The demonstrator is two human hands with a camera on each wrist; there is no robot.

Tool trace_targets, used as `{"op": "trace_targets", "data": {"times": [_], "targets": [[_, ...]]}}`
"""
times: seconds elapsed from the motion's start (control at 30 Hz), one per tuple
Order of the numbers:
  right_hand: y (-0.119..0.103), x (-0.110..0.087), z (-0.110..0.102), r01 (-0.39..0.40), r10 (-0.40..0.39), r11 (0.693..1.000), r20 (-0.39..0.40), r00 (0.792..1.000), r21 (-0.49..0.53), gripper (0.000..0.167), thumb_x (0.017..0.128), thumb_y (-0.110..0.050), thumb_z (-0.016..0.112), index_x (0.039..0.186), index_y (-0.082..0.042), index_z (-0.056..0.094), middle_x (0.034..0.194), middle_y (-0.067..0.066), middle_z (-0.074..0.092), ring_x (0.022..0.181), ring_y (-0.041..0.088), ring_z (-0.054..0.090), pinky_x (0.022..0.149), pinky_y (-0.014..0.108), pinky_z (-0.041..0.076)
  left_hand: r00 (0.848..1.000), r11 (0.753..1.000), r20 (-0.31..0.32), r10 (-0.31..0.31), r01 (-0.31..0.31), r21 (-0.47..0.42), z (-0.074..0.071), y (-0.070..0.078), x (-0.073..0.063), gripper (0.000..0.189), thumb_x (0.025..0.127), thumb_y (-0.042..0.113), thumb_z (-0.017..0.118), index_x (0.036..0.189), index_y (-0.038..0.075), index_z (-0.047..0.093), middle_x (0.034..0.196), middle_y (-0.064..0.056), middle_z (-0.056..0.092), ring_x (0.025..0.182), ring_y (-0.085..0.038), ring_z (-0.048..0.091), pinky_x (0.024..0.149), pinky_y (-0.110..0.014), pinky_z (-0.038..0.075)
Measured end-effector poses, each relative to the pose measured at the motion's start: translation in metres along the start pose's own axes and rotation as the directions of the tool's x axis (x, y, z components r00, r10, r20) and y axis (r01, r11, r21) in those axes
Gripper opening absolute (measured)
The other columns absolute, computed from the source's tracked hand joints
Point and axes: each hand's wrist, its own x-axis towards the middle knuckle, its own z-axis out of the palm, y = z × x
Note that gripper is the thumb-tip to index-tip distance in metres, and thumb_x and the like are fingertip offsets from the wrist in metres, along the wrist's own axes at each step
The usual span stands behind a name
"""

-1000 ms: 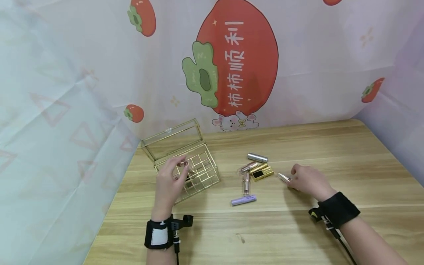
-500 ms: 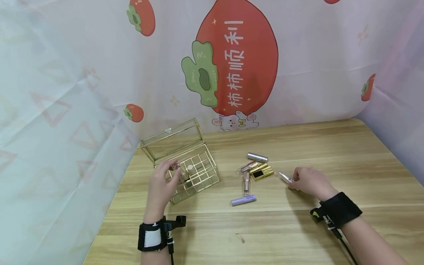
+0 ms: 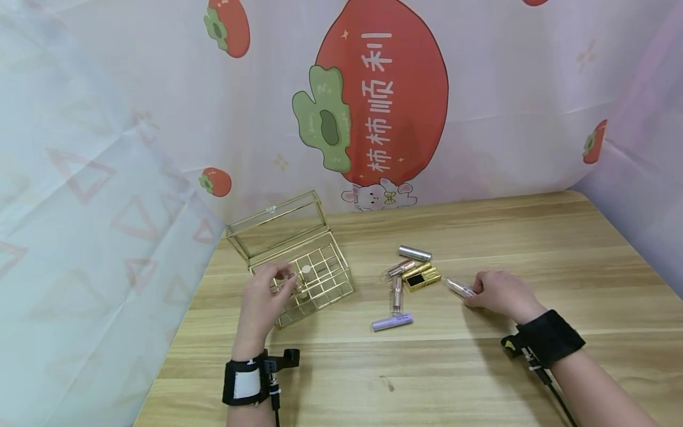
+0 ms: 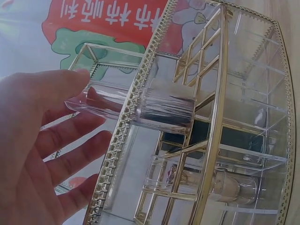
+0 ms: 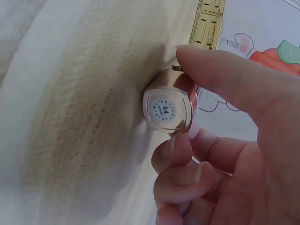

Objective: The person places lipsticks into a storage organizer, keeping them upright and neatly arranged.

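In the left wrist view, my left hand [image 3: 262, 305] pinches the end of a clear lipstick tube [image 4: 110, 102] between thumb and fingers. The tube's far end reaches into the gold-barred grid of a clear organizer box [image 3: 340, 256], whose lid [image 3: 271, 210] is raised. A beige lipstick [image 4: 227, 186] sits in a neighbouring compartment, near a dark green piece [image 4: 241, 140]. To the right, my right hand [image 3: 504, 293] pinches a lipstick [image 5: 166, 110] with a round "04" label on its end. That lipstick lies low over the wooden table, pointing toward the pile.
Between the hands lie a silver tube [image 3: 415, 254], a gold lipstick case [image 3: 423, 279], a rose-gold lipstick [image 3: 397, 296] and a purple tube [image 3: 392, 322]. A printed cloth [image 3: 480, 148] hangs behind the table [image 3: 427, 379].
My left hand has shifted left and lowered its tube into the organizer's grid. A pale round top there has come into view. The right hand has barely moved, its lipstick turning slightly.
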Motion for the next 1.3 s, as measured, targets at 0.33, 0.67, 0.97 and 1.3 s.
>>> {"op": "trace_targets", "data": {"times": [0.33, 0.67, 0.97, 1.3], "targets": [[0.0003, -0.0003, 0.0005, -0.013, 0.013, 1.000, 0.015, 1.000, -0.002, 0.030, 0.079, -0.038, 0.075, 0.076, -0.014, 0.057, 0.070, 0.000, 0.051, 0.062, 0.017, 0.045, 0.052, 0.028, 0.031, 0.996, 0.998, 0.067, -0.059, 0.058, 0.020, 0.0037, 0.0003, -0.0018, 0.026, 0.084, 0.012, 0.076, 0.106, 0.003, 0.067, 0.099, -0.009, 0.069, 0.090, -0.023, 0.064, 0.079, -0.044, 0.056], [-0.0007, -0.0005, -0.0001, -0.001, 0.001, 1.000, 0.020, 1.000, -0.008, 0.030, 0.079, -0.038, 0.075, 0.077, -0.015, 0.057, 0.069, 0.000, 0.050, 0.062, 0.017, 0.045, 0.052, 0.028, 0.030, 0.986, 0.994, 0.139, -0.091, 0.081, 0.079, 0.0078, 0.0000, -0.0032, 0.023, 0.084, 0.014, 0.076, 0.103, 0.005, 0.068, 0.095, -0.008, 0.069, 0.088, -0.023, 0.064, 0.077, -0.039, 0.054], [-0.0004, -0.0003, 0.0009, -0.005, 0.005, 1.000, 0.021, 1.000, -0.001, 0.030, 0.080, -0.036, 0.074, 0.076, -0.014, 0.055, 0.068, 0.000, 0.049, 0.061, 0.017, 0.044, 0.052, 0.028, 0.030, 0.976, 0.992, 0.187, -0.114, 0.100, 0.082, 0.0085, -0.0011, -0.0030, 0.020, 0.086, 0.014, 0.075, 0.103, 0.006, 0.069, 0.089, -0.004, 0.068, 0.079, -0.018, 0.063, 0.065, -0.026, 0.049], [0.0019, 0.0004, 0.0011, 0.008, -0.008, 1.000, 0.015, 1.000, -0.016, 0.033, 0.080, -0.040, 0.074, 0.075, -0.014, 0.053, 0.068, -0.001, 0.048, 0.061, 0.017, 0.043, 0.052, 0.028, 0.029, 0.968, 0.988, 0.213, -0.136, 0.116, 0.105, 0.0090, 0.0000, -0.0024, 0.018, 0.088, 0.018, 0.073, 0.102, 0.007, 0.071, 0.091, -0.005, 0.069, 0.079, -0.016, 0.063, 0.066, -0.026, 0.049]]}}
